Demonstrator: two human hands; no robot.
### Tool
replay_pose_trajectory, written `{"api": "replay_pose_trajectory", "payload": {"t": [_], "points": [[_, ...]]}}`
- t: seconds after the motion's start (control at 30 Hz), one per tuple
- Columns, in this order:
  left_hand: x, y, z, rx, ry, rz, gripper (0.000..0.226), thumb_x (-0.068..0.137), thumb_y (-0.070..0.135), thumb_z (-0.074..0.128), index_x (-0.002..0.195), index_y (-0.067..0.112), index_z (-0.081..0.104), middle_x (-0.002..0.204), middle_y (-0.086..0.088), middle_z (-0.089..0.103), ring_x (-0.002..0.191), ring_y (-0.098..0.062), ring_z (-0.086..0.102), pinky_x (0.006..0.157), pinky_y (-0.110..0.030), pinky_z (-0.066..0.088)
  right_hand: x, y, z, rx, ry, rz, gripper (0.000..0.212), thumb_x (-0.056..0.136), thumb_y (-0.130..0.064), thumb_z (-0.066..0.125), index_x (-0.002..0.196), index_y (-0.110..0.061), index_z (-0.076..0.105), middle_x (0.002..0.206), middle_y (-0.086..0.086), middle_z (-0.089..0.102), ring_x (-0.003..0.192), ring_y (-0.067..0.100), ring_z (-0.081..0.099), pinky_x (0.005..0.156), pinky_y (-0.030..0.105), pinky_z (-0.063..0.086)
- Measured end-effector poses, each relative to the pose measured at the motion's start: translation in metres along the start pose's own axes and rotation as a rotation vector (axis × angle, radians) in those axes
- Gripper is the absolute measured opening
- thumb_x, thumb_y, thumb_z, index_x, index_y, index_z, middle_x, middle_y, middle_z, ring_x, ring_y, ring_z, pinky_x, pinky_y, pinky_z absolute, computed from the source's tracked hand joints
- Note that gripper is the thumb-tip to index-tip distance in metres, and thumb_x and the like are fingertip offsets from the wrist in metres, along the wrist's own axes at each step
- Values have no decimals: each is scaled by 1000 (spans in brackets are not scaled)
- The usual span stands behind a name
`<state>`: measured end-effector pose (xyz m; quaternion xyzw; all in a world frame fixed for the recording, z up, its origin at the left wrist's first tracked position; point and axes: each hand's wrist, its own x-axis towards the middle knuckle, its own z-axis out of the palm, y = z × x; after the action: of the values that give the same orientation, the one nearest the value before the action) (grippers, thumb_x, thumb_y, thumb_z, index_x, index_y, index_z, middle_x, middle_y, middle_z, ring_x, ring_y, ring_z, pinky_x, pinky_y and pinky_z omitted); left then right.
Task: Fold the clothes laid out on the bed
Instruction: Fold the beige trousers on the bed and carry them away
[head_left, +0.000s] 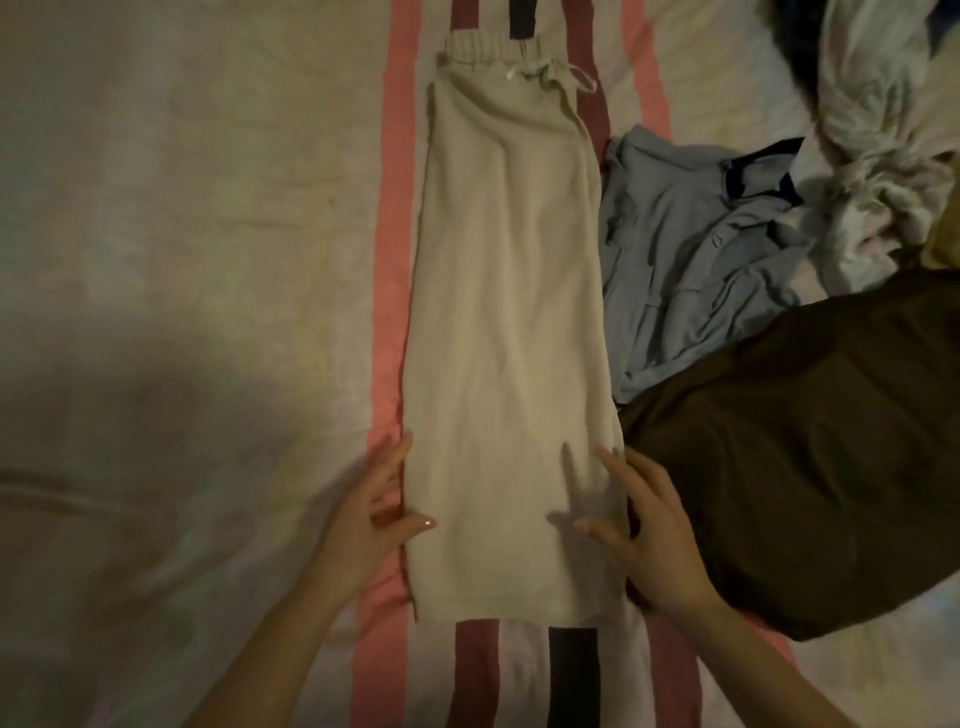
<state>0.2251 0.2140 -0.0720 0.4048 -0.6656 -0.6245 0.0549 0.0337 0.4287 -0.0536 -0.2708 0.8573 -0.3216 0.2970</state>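
Cream trousers (506, 312), folded lengthwise, lie along the striped bed (156, 260), waistband far, hems near. Left hand (371, 506) and right hand (641, 519) flank the hem sides, grip wide, fingers straight. Soft, light fabric, probably best pinched at the hem corners.

It was a bedroom in someone's home: a bed spread with a pale striped sheet (208, 260), household laundry strewn over it, a crumpled blue shirt (691, 260) beside cream trousers (509, 312).
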Motion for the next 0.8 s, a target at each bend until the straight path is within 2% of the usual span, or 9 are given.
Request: {"api": "replay_pose_trajectory", "payload": {"t": [0.07, 0.13, 0.33, 0.43, 0.5, 0.63, 0.8], "points": [[26, 24, -7, 24, -30, 44, 91, 67, -2, 80, 124, 55, 37, 145, 13, 38, 126, 1, 45, 84, -3, 41, 29, -19, -15, -18, 4, -63, 72, 76, -33, 73, 132, -48, 29, 148, -4, 25, 136, 11, 24, 111, 28, 28], [56, 48, -11, 46, -64, 95, 90, 67, 1, 80, 125, 53, 35, 137, 22, 39, 130, -9, 41, 88, -5, 39, 61, -40, -27, -88, -3, -105, 72, 78, -37, 70, 135, -46, 28, 150, -1, 25, 138, 16, 24, 111, 32, 28], [141, 107, -13, 121, -98, 197, 91, 68, 14, 83, 130, 53, 30, 130, -1, 47, 117, -14, 48, 85, -15, 39, 155, -88, -49, -89, 45, -154, 74, 78, -41, 69, 142, -37, 32, 150, 0, 28, 139, 17, 23, 111, 33, 25], [183, 123, -10, 163, -95, 243, 91, 67, 15, 83, 136, 46, 32, 129, -2, 48, 115, -13, 49, 77, -5, 39, 200, -99, -56, -151, 56, -201, 75, 78, -40, 70, 143, -31, 33, 145, 2, 35, 134, 18, 31, 104, 23, 24], [212, 130, -8, 177, -82, 259, 88, 68, 17, 83, 139, 40, 36, 129, -1, 48, 115, -13, 49, 76, -5, 39, 231, -102, -60, -168, 51, -208, 75, 78, -38, 71, 143, -31, 33, 143, 2, 37, 132, 19, 33, 102, 22, 24], [272, 146, -6, 205, -36, 284, 86, 68, 17, 83, 140, 35, 39, 130, -6, 48, 115, -14, 48, 91, -21, 38, 299, -110, -72, -228, 64, -227, 75, 78, -36, 73, 142, -28, 35, 142, 4, 40, 132, 22, 35, 104, 26, 28], [353, 176, -14, 367, 41, 375, 83, 68, 25, 83, 140, 30, 42, 132, -10, 44, 124, -21, 46, 105, -29, 36, 387, -117, -88, -223, 106, -215, 70, 80, -36, 71, 141, -29, 37, 138, 6, 42, 124, 22, 41, 92, 21, 29]]}}
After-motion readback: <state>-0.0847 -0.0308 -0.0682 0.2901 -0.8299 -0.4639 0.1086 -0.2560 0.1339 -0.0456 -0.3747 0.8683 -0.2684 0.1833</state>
